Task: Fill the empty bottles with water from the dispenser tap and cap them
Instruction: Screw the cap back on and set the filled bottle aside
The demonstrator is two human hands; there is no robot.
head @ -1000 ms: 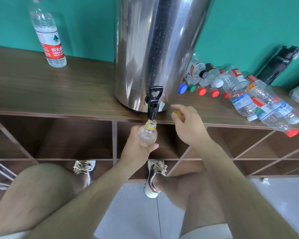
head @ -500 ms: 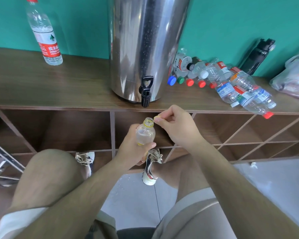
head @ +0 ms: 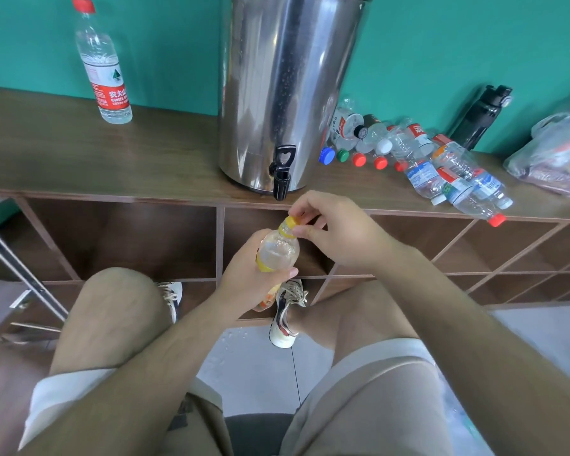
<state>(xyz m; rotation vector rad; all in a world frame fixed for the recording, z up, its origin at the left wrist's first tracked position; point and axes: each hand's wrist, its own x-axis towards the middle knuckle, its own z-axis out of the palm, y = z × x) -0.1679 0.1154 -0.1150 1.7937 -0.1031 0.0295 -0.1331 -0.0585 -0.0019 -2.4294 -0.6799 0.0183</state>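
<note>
While the left hand (head: pixel 244 278) wraps its fingers around the small clear plastic bottle with a yellow label (head: pixel 278 253), the right hand (head: pixel 339 232) pinches the round yellow cap (head: pixel 290 222) on the bottle's neck between thumb and fingertips. Both sit just below and in front of the black tap (head: pixel 282 172) of the tall stainless-steel dispenser (head: pixel 290 87). Right of the dispenser lies a heap of empty clear bottles with coloured caps (head: pixel 441 166); well to its left stands a clear red-capped water bottle (head: pixel 104 70), upright on the same brown wooden counter (head: pixel 79 153)
</note>
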